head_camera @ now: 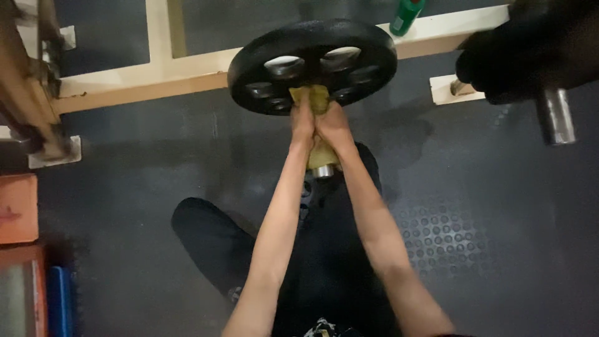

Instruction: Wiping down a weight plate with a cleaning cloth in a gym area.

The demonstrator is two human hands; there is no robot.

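Observation:
A black round weight plate [312, 65] with several holes sits on the end of a metal bar [322, 170] that points toward me. A yellow cloth [314, 97] is wrapped around the bar. My left hand [303, 120] and my right hand [334, 125] are pressed side by side, both closed around the cloth-covered bar just below the plate. My forearms stretch straight out from the bottom of the view. The bar's bare metal end shows under my wrists.
A cream metal frame [143, 78] runs across the dark rubber floor behind the plate. A green bottle [407, 15] stands on it. Another black plate on a steel bar [554, 112] hangs at upper right. Orange and blue items [19, 209] lie at left.

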